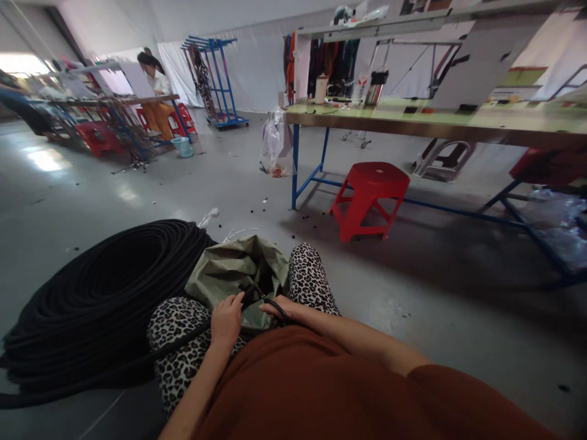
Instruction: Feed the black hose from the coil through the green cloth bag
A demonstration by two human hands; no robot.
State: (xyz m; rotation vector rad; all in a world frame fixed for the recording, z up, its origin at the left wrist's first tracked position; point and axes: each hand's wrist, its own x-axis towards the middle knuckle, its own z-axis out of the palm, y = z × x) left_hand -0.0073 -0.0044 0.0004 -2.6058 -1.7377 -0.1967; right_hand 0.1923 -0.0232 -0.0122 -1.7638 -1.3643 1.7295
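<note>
My left hand (227, 319) is closed around a thick black cord (183, 337) close to its free end, which points over the mouth of an olive-green sack (222, 266). The cord runs back across my left thigh to a large black coil (105, 287) on the floor at the left. In my right hand (279, 305) is a pair of scissors (280, 310) with black handles. Their blades meet the cord's end just beyond my left fingers; whether they are closed on it I cannot make out. The open sack stands between my knees, its inside dark.
A red stool (376, 183) stands by a long worktable (440, 131) with blue legs ahead right. A plastic bag (276, 143) hangs at its corner. Small black bits lie on the floor. Far left, a person (158, 82) sits at another table; a blue rack (220, 85) stands behind.
</note>
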